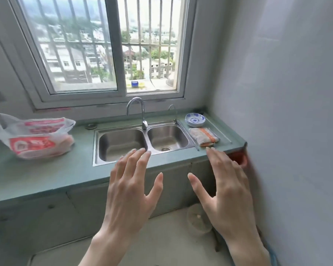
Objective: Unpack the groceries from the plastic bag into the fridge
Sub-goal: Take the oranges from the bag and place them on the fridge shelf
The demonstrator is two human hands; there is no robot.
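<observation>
A white and red plastic bag (pixel 35 138) lies on the green counter (pixel 46 173) at the far left, its mouth gaping upward; its contents are hidden. My left hand (pixel 130 186) is raised in front of the sink with fingers spread and holds nothing. Beside it, my right hand (pixel 227 186) is held up the same way, empty, in front of the counter's right end. Both hands are well to the right of the bag. No fridge is in view.
A steel double sink (pixel 142 144) with a tap (pixel 140 112) sits under a barred window. Stacked blue-patterned dishes (pixel 195 120) and a folded cloth (pixel 203 139) lie right of the sink. A white wall closes the right side. A pale bucket (pixel 198 220) stands on the floor.
</observation>
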